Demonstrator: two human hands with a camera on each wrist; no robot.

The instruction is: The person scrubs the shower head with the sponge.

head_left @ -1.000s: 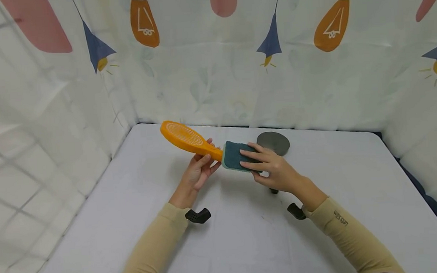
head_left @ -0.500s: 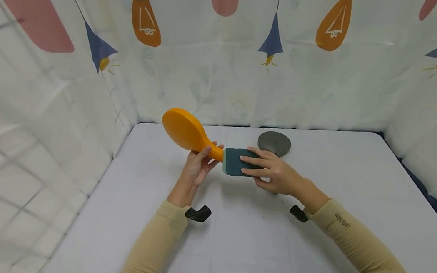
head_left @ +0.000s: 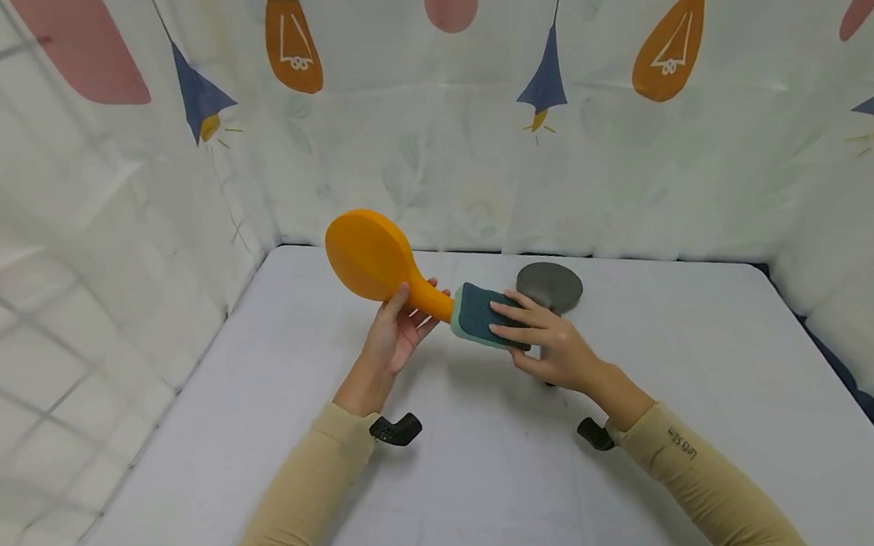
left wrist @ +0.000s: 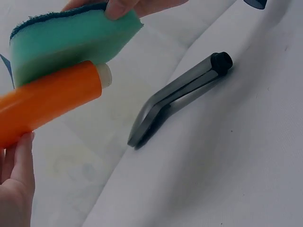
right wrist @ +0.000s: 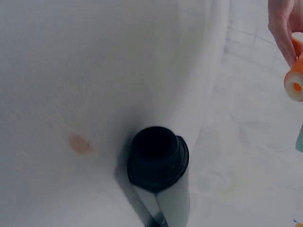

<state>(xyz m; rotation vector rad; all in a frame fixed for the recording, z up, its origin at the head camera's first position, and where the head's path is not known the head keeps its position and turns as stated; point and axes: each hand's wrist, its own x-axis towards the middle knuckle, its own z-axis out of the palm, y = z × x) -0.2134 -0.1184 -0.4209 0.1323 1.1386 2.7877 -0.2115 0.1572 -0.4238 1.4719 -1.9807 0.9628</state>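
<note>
One orange shower head [head_left: 368, 256] is held above the table [head_left: 464, 472], gripped around its handle by the left hand [head_left: 390, 338], thumb on the near side and fingers curled behind. Its round head sits at about 12 o'clock from that hand, smooth back toward the head camera, and the handle runs off toward 4 o'clock. Over the handle's lower end is a sponge [head_left: 479, 314] with a dark scouring face and pale green foam, tilted, foam side toward the handle; whether the two touch, I cannot tell for certain. The right hand [head_left: 562, 347] clasps the sponge, which lies at its 10 o'clock, with fingers spread across the dark face. In the left wrist view, the orange handle ends in a whitish fitting [left wrist: 104, 74]. A gray shower head [head_left: 550, 285] lies on the table, its disc at 12 o'clock from the right hand and its handle pointing to 6 o'clock, partly hidden by that hand. The right wrist view shows this handle's black end [right wrist: 156, 156], with a brownish spot [right wrist: 79, 144] on the white cover at its 9 o'clock.
</note>
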